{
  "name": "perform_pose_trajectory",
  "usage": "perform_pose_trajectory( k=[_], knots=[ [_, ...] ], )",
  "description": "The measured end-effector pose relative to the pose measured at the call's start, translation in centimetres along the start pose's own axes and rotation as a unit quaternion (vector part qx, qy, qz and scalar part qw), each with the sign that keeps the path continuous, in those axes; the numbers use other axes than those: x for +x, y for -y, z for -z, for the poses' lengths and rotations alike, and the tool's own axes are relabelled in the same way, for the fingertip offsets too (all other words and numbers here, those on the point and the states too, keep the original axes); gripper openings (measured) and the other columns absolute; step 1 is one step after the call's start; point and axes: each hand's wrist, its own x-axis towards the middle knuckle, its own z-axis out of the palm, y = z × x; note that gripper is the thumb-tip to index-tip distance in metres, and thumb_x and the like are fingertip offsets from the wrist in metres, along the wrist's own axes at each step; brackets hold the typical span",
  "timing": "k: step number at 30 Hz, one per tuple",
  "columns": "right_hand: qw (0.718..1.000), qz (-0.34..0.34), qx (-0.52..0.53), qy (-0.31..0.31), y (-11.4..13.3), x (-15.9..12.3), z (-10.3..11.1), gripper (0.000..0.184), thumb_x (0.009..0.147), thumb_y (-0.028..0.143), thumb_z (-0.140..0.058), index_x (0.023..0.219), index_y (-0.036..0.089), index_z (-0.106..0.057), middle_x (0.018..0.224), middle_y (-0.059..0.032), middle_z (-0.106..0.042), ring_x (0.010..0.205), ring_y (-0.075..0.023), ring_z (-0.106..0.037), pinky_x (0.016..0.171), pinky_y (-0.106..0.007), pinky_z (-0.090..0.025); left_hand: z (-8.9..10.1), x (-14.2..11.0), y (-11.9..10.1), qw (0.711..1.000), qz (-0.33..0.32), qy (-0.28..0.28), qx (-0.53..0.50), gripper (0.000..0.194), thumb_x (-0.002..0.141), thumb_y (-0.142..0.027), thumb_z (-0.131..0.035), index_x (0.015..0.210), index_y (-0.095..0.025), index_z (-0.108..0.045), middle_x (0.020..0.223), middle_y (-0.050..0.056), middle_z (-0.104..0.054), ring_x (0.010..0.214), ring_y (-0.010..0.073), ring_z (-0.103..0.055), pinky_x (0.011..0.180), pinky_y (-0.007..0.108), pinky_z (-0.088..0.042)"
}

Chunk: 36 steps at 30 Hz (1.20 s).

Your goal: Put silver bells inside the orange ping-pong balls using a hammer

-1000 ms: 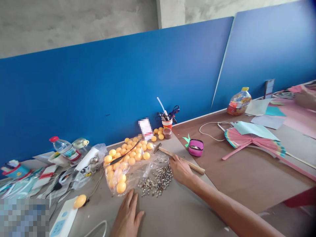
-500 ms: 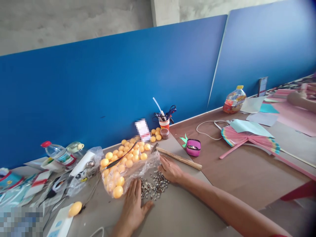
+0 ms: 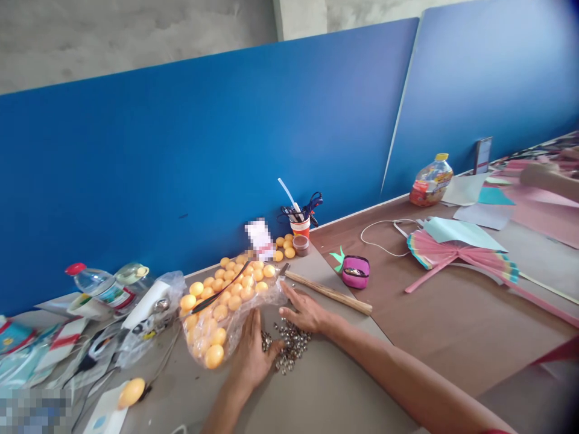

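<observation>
A loose pile of small shiny metallic pieces [image 3: 292, 346] lies on the grey table covering; I cannot make out their exact kind. My left hand [image 3: 253, 352] rests at the pile's left side, fingers stretched out and thumb reaching over the pieces. At the upper right of the pile, my right hand [image 3: 305, 310] lies with its fingers extended. A clear plastic bag of yellow balls [image 3: 219, 310] sits just beyond both hands, a black strap across it. Near my right fingertips is a hammer with a wooden handle [image 3: 332, 292].
A small pink pouch [image 3: 355, 271] stands right of the hammer. Pink folded fans [image 3: 456, 253] and paper sheets lie further right, where another person's arm [image 3: 549, 181] reaches in. Plastic bottles [image 3: 102, 286], cables and a power strip [image 3: 106, 413] crowd the left. A blue partition [image 3: 203, 150] borders the table.
My left thumb has moved over the edge of the pile, and both hands have shifted slightly. The pieces lie closer together. The other person's arm has moved a little.
</observation>
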Motion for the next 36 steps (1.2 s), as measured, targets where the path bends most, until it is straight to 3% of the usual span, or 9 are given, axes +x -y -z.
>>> perform_pose_trajectory(
  k=[4,9,13,17,21,26,32,36],
  knots=[
    [0.999,0.009,0.025,0.02,0.2,0.2,0.4,0.076,0.091,0.047,-0.047,0.153,0.016,-0.016,0.143,-0.0162,-0.048,0.128,-0.0292,-0.049,0.104,-0.044,-0.04,0.2,0.4,-0.3,1.0,-0.005,0.005,-0.016,0.074,0.088,-0.048,-0.047,0.146,-0.008,-0.024,0.152,0.027,-0.032,0.142,0.0358,-0.028,0.112,0.058,-0.029],
    [0.997,0.031,0.051,0.046,0.6,0.2,0.7,0.083,0.089,0.054,-0.046,0.152,0.009,-0.016,0.14,-0.022,-0.049,0.125,-0.0332,-0.05,0.102,-0.048,-0.04,0.5,0.5,-0.6,0.999,-0.014,0.012,-0.031,0.073,0.086,-0.045,-0.052,0.145,-0.01,-0.029,0.15,0.024,-0.037,0.141,0.0343,-0.031,0.114,0.055,-0.029],
    [0.984,0.056,0.154,0.067,0.6,0.0,1.0,0.08,0.09,0.055,-0.047,0.152,0.015,-0.017,0.141,-0.0175,-0.05,0.125,-0.0291,-0.051,0.104,-0.045,-0.039,0.8,0.5,-0.4,0.998,-0.026,0.015,-0.056,0.071,0.087,-0.045,-0.051,0.145,-0.009,-0.03,0.148,0.024,-0.04,0.14,0.0333,-0.034,0.113,0.054,-0.03],
    [0.963,0.066,0.258,0.041,0.6,0.1,1.3,0.078,0.09,0.058,-0.048,0.152,0.019,-0.019,0.14,-0.0142,-0.052,0.126,-0.0268,-0.051,0.106,-0.045,-0.038,1.1,0.4,-0.3,0.996,-0.024,0.018,-0.086,0.069,0.089,-0.045,-0.048,0.147,-0.012,-0.028,0.151,0.021,-0.037,0.142,0.0316,-0.032,0.115,0.053,-0.028],
    [0.981,0.072,0.178,0.009,0.4,0.3,1.6,0.08,0.088,0.059,-0.05,0.151,0.018,-0.023,0.149,-0.0153,-0.041,0.136,-0.0296,-0.039,0.113,-0.048,-0.029,1.3,0.5,-0.3,0.994,-0.014,0.024,-0.107,0.07,0.089,-0.046,-0.048,0.148,-0.014,-0.026,0.154,0.018,-0.034,0.143,0.0306,-0.029,0.116,0.052,-0.026],
    [0.994,0.07,0.082,-0.016,-0.2,0.4,1.1,0.08,0.089,0.059,-0.046,0.151,0.015,-0.023,0.152,-0.0167,-0.034,0.139,-0.0314,-0.033,0.114,-0.049,-0.028,1.3,0.8,-0.5,0.994,0.003,0.038,-0.106,0.073,0.088,-0.048,-0.048,0.148,-0.011,-0.026,0.156,0.018,-0.03,0.145,0.0303,-0.024,0.117,0.051,-0.024],
    [0.998,0.044,0.028,-0.037,-0.3,0.5,0.1,0.079,0.088,0.056,-0.049,0.149,0.012,-0.028,0.149,-0.0194,-0.039,0.137,-0.036,-0.036,0.11,-0.053,-0.031,1.2,2.2,-0.6,0.994,0.008,0.039,-0.102,0.073,0.086,-0.046,-0.054,0.146,-0.014,-0.029,0.154,0.019,-0.033,0.143,0.0303,-0.029,0.115,0.052,-0.029],
    [0.996,0.049,0.07,-0.018,0.2,0.4,0.8,0.078,0.088,0.058,-0.048,0.148,0.011,-0.031,0.14,-0.0202,-0.05,0.128,-0.0357,-0.047,0.105,-0.052,-0.038,1.1,3.8,-1.5,0.993,-0.015,0.048,-0.111,0.074,0.084,-0.049,-0.056,0.145,-0.014,-0.032,0.151,0.019,-0.039,0.142,0.0309,-0.031,0.114,0.051,-0.03]
  ],
)
